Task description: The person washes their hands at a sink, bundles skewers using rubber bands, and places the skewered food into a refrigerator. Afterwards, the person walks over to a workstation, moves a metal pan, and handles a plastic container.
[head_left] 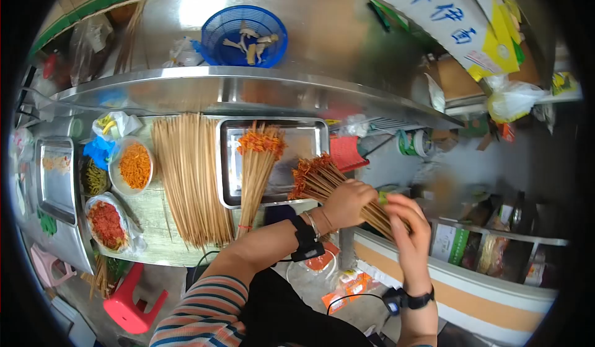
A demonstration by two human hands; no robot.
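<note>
My left hand (349, 205) is wrapped round a bundle of skewers (328, 182) with orange-red food at its upper-left end. The bundle hangs tilted at the right of the metal tray (323, 137). My right hand (409, 223) is at the bare stick end, fingers bent around a small yellow-green item (383, 198) whose exact nature is unclear. Another skewer bundle (255, 167), tied with a red band near its lower end, lies across the tray. Many bare sticks (191, 179) are spread left of the tray.
On the table's left stand a bowl of orange strips (134, 166) and a bag of red food (106, 223). A blue basket (214, 31) sits on the steel counter beyond. Lower left is a red stool (130, 306); a shelf (496, 230) stands right.
</note>
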